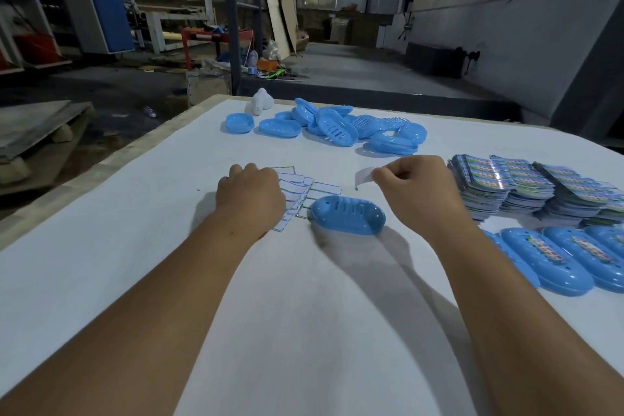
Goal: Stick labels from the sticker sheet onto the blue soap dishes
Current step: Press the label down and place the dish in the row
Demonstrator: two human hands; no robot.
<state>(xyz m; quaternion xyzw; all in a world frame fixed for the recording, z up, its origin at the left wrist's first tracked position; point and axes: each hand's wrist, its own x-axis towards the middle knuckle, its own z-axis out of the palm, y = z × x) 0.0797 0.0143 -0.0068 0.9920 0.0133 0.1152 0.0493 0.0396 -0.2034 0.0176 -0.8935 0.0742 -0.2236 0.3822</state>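
Observation:
A blue soap dish [348,215] lies upside down on the white table, between my two hands. The sticker sheet [297,192], with most labels peeled off, lies just left of it. My left hand [251,196] rests on the sheet's left part, its fingers curled down onto the paper. Above and to the right of the dish, my right hand [413,184] pinches a small white label [364,176] between thumb and fingers, holding it in the air.
A pile of unlabelled blue dishes [337,125] lies at the far side of the table [135,246], beside a white object [261,101]. Stacks of colourful sticker sheets [526,186] stand at the right. Labelled dishes [553,257] lie in a row at the right edge.

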